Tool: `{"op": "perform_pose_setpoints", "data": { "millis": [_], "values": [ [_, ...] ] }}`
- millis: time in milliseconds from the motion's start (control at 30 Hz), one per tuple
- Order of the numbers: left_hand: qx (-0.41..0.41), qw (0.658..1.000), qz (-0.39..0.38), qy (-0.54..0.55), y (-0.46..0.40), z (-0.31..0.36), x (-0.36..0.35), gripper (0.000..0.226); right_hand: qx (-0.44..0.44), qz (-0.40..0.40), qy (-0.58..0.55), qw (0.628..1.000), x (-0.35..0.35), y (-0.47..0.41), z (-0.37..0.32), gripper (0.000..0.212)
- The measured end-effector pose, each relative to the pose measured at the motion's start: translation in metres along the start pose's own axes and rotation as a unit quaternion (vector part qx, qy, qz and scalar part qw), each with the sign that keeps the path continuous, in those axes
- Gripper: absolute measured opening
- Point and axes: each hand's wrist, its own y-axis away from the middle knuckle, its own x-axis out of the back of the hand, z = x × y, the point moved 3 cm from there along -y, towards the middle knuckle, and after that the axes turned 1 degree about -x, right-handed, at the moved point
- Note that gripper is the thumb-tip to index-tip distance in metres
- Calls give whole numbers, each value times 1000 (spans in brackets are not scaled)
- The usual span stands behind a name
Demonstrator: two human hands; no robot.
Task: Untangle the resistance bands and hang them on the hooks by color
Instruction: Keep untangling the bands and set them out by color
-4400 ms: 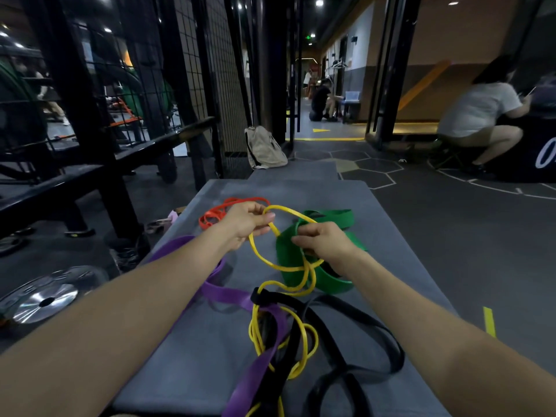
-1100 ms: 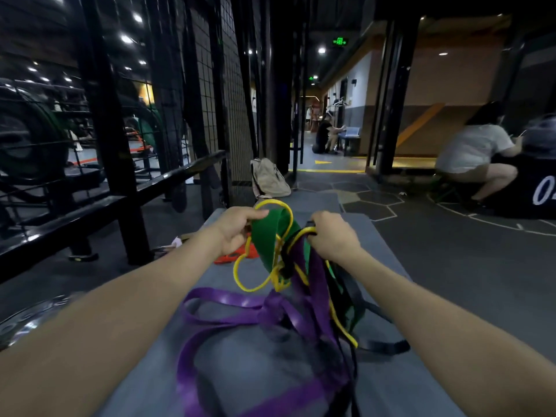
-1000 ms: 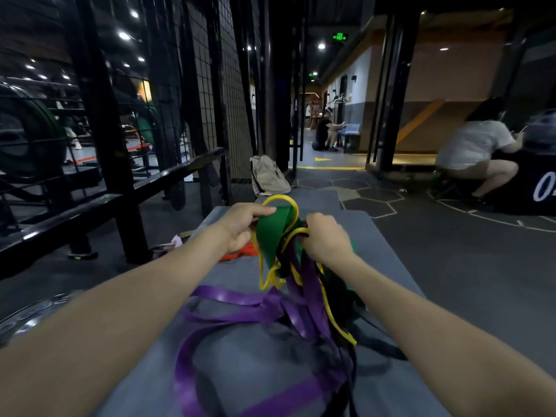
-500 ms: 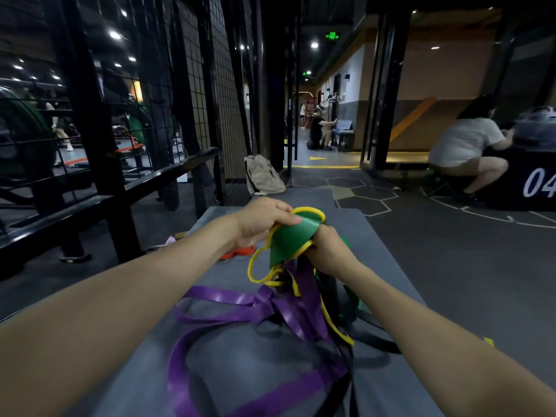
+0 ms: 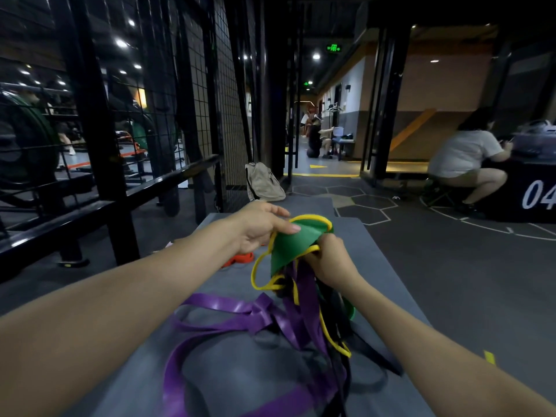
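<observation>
Resistance bands (image 5: 288,308) are hanging tangled above the grey mat (image 5: 240,371); we are gripping them with our right hand (image 5: 326,260), pinching the green band (image 5: 293,245) with our left hand (image 5: 258,227).

Dim gym interior under small round ceiling lights (image 5: 121,43). On the left, a black steel rack (image 5: 90,121) with wire mesh panels (image 5: 210,94). Dark rubber floor (image 5: 451,281) with white hexagon outlines and curved white lines. In the near centre, a grey mat (image 5: 246,365). Far beyond it, a beige backpack (image 5: 264,182) leaning against a black pillar. Further off, a lit corridor with a green exit sign (image 5: 333,48). On the right, an orange-brown wall (image 5: 436,85), a seated person in a white shirt (image 5: 463,155), a black box marked "04" (image 5: 535,195).
</observation>
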Motion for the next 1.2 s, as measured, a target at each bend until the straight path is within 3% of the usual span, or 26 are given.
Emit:
{"op": "perform_pose_setpoints", "data": {
  "millis": [67,167,233,333,433,567,700,800,1000,1067,1200],
  "values": [
    [-6,995,-9,98,2,2,-3,15,6,18,1,1000,0,0,2,10],
    [31,983,-67,167,6,-8,-9,23,-21,35,20,999,8,-3,8,11],
    [42,985,-89,139,9,-17,-16,27,-18,23,27,999,11,-3,8,17],
    [37,993,-45,101,7,-21,-19,26,5,5,25,1000,11,-1,6,15],
    [-9,999,3,-37,4,-24,-18,23,-3,-17,15,1000,11,0,12,10],
    [-16,988,13,-151,0,-35,-22,22,-12,-28,-51,998,11,-1,21,8],
    [-26,962,-4,-271,-1,-46,-32,28,-31,-63,-130,989,10,8,21,22],
    [-34,958,-28,-282,-4,-54,-40,25,-52,-77,-212,973,10,16,23,35],
    [-14,984,-30,-173,-6,-58,-47,29,-88,-88,-378,918,0,25,26,32],
    [12,989,-41,-143,-4,-60,-47,25,-70,-85,-361,926,-2,26,25,21],
    [63,993,-81,-52,0,-71,-50,6,-41,-118,-126,984,-2,23,34,20]
  ]
}}
